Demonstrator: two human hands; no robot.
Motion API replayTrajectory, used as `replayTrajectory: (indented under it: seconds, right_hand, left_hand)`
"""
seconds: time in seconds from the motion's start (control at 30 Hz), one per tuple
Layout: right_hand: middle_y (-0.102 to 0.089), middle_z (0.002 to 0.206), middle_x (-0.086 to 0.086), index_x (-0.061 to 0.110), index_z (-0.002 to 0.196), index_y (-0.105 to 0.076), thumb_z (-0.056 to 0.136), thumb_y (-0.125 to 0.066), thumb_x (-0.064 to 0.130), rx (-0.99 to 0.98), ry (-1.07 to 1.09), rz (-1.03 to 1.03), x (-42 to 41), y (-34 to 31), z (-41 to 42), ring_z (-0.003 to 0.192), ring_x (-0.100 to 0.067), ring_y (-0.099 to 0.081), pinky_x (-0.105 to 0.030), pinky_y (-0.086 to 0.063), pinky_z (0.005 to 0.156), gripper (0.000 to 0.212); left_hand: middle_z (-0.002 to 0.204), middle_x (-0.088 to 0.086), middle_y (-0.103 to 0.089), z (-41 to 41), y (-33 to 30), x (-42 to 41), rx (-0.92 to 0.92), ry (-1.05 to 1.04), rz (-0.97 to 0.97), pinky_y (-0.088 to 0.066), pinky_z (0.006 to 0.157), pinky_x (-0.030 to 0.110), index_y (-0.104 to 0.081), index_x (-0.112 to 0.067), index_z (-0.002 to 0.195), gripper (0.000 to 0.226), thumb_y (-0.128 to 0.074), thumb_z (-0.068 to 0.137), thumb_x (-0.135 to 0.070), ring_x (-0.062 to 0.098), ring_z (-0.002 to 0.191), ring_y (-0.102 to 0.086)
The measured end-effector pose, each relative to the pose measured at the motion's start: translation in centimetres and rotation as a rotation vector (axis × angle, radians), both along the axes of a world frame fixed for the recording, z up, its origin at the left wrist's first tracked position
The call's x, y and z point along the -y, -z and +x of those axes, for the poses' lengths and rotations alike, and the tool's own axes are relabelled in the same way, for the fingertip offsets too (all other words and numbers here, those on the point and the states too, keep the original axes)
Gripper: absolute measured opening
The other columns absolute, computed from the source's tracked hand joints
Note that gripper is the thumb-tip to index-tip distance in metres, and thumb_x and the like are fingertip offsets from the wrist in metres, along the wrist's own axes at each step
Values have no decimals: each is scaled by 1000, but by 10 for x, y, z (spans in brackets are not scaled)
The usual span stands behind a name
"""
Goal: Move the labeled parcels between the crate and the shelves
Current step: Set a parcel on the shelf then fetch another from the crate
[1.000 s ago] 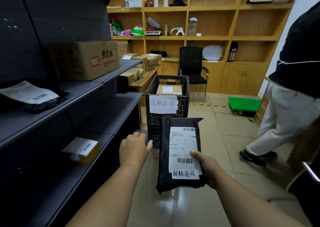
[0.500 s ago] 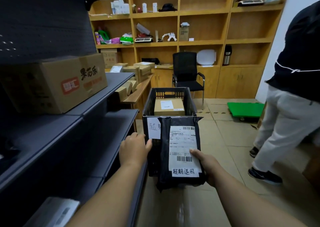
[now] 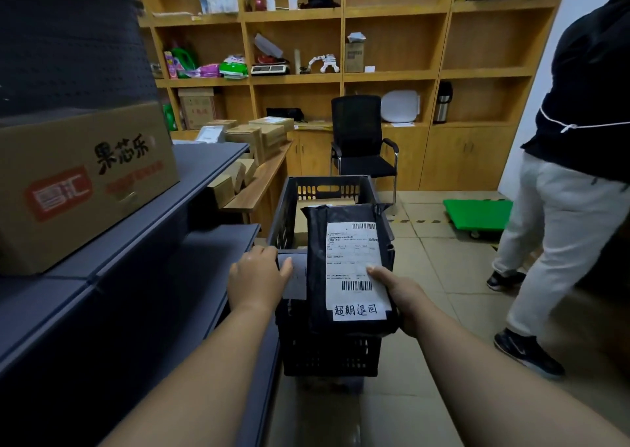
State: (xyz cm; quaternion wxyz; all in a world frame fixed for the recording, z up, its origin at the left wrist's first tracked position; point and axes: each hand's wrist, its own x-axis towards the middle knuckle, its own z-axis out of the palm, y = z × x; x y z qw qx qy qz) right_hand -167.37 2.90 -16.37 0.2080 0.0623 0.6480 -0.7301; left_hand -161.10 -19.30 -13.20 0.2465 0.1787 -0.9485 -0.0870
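My right hand grips a black plastic parcel with a white shipping label and a handwritten strip, thumb on the label. The parcel hangs over the front rim of a black slatted crate on the floor. Inside the crate lies a brown cardboard parcel. My left hand hovers at the crate's front left corner with loosely curled fingers, holding nothing; whether it touches the rim is unclear. Dark grey metal shelves run along my left.
A large printed cardboard box sits on the grey shelf at left. Small boxes lie on a wooden bench beyond. A black chair and wooden wall shelving stand behind. A person walks at right near a green dolly.
I have moved closer to the crate, so it now sits right under my hands. The black parcel has come over the crate's front rim. The person at right has stepped further away.
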Motion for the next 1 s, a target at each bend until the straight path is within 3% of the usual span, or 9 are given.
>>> replayTrajectory:
  seconds: [0.1, 0.23, 0.3, 0.47, 0.57, 0.63, 0.8, 0.9, 1.0]
  right_hand:
    - [-75, 72, -13, 4, 89, -68, 79, -72, 31, -23, -10, -9, 9, -7, -44, 56, -28, -71, -29, -54, 45, 29]
    - [-75, 84, -17, 4, 88, -69, 76, -73, 32, -67, -28, -1, 19, -19, -106, 74, -35, -71, -47, -58, 76, 31]
    - [-75, 85, -18, 3, 87, -70, 76, -73, 34, -66, -38, 10, 22, -24, -138, 75, -36, -70, -50, -56, 82, 32]
    - [-75, 80, -18, 4, 85, -69, 78, -72, 36, -32, -64, 17, 27, -25, -212, 64, -33, -71, -39, -58, 59, 33]
    - [-74, 90, -21, 3, 89, -69, 77, -72, 37, -18, -67, 30, 30, -21, -245, 82, -39, -70, -51, -56, 82, 37]
    - [-73, 93, -23, 1, 91, -69, 77, -72, 37, -6, -65, 51, 32, -18, -263, 88, -41, -69, -53, -53, 88, 39]
    - [-74, 86, -19, 2, 88, -69, 77, -73, 35, 5, -71, 78, 42, -6, -296, 73, -34, -71, -43, -59, 72, 36]
    - [-74, 87, -19, 2, 88, -69, 76, -74, 35, 29, -74, 85, 48, 2, -311, 77, -36, -70, -49, -57, 80, 36]
    - [-74, 86, -17, 2, 89, -69, 77, -73, 36, 57, -86, 97, 58, 10, -326, 77, -36, -71, -46, -58, 74, 36]
  left_hand:
    - [105, 4, -63, -38, -6, 6, -20, -6, -27, -39, 75, 33, -64, -17, 105, 34, -48, 92, -44, 24, 97, -57]
    - [108, 4, -62, -97, -17, 13, -20, -11, -37, -42, 78, 34, -63, -17, 110, 36, -45, 93, -44, 25, 99, -57]
    - [108, 4, -62, -127, -22, 15, -31, -20, -20, -42, 78, 35, -63, -17, 109, 36, -45, 93, -44, 24, 98, -57]
    - [105, 3, -63, -194, -25, 16, -54, -35, 23, -41, 76, 34, -64, -17, 107, 34, -46, 93, -43, 23, 95, -57]
    - [107, 2, -63, -225, -21, 17, -43, -48, 54, -42, 78, 34, -64, -17, 107, 33, -48, 92, -42, 23, 97, -57]
    - [107, 2, -63, -242, -16, 18, -29, -60, 74, -42, 78, 34, -64, -17, 106, 33, -48, 92, -42, 23, 97, -57]
    - [109, 3, -63, -275, -4, 21, 33, -91, 122, -42, 77, 33, -65, -17, 106, 33, -48, 92, -41, 24, 99, -57]
    - [113, 4, -62, -291, 2, 23, 60, -87, 292, -44, 76, 32, -64, -17, 112, 35, -48, 92, -41, 24, 100, -57]
    - [113, 3, -63, -310, 10, 26, 100, -90, 475, -41, 70, 28, -64, -16, 114, 36, -49, 92, -40, 21, 98, -57]
